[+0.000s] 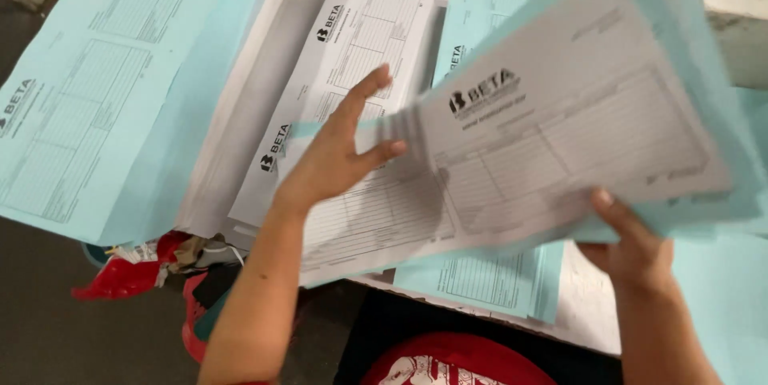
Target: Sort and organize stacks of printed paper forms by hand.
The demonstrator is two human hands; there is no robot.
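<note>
The right hand (632, 245) grips a fanned bundle of printed forms (560, 121) by its lower edge, thumb on top, the white and pale blue sheets lifted and tilted above the desk (588, 313). The left hand (340, 153) is spread, not gripping anything, thumb and fingertips touching the bundle's blurred left edge (the sheets there are smeared by motion). Beneath it a white form stack (360, 41) lies flat on the desk, with a blue form stack (104, 97) well to the left, overhanging the desk edge. Red plastic scraps (128, 273) sit on the floor below.
</note>
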